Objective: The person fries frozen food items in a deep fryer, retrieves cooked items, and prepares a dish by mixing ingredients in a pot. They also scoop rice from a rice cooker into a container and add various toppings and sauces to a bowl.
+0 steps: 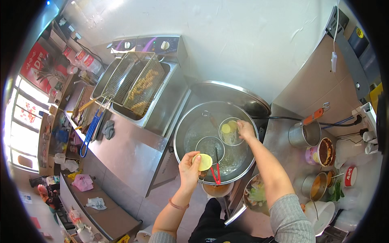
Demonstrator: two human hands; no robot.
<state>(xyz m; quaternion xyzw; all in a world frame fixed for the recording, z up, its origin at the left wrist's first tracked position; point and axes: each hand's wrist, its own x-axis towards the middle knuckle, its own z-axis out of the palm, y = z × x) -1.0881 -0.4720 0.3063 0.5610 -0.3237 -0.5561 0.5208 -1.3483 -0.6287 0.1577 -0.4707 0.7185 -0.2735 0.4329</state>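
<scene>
My left hand (189,170) pinches a thin, round, yellow-green disc (204,162) above the near rim of a large steel pot (181,127) of steaming, bubbling liquid. My right hand (245,130) is over the right side of the pot, fingers bent at the edge of a round strainer basket (231,142). Whether the fingers grip anything there is hidden. Inside that basket lie several similar pale discs (226,128). A second strainer basket (209,139) sits in the liquid to the left. Red-handled tongs (218,176) lean on the pot's near rim, beside my left hand.
A steel deep fryer (170,97) stands left, its wire basket (146,88) holding twisted browned food. Behind the pot rests a round steel lid (237,91). At right are a saucepan (304,135) and a tub of dark red sauce (326,152). A pan of vegetables (256,194) sits below my right forearm.
</scene>
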